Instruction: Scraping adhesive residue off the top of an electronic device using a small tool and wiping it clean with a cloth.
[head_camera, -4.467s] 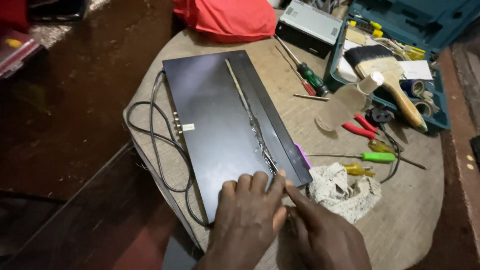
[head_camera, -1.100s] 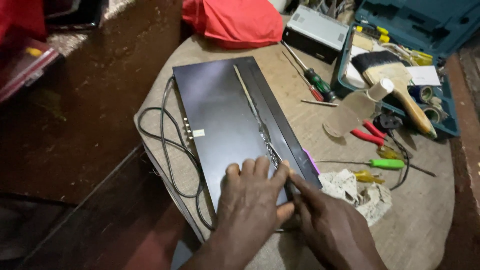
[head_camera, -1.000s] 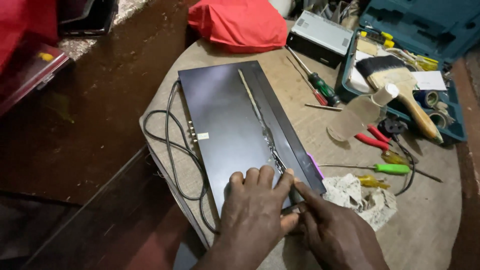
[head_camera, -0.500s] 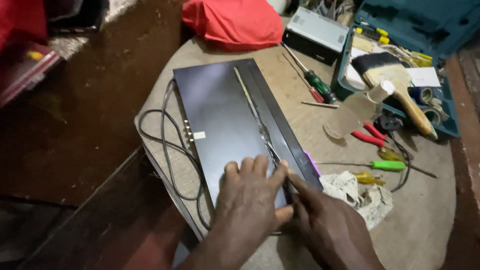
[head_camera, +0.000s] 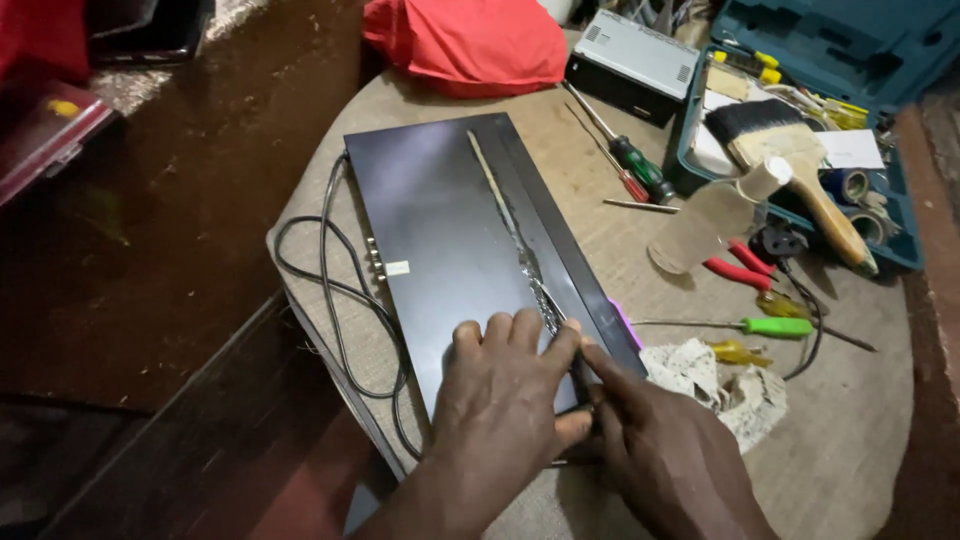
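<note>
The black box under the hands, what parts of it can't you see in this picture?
Head view only:
- The near end of the black box is covered by the left hand and right hand.
- Whatever the right hand's fingertips press at the box's edge is too small to tell.
- The black cable runs under the box, so its joint is hidden.

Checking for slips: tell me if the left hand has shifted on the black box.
No. The left hand lies flat on the same near end of the black box, beside the silvery seam.
</note>
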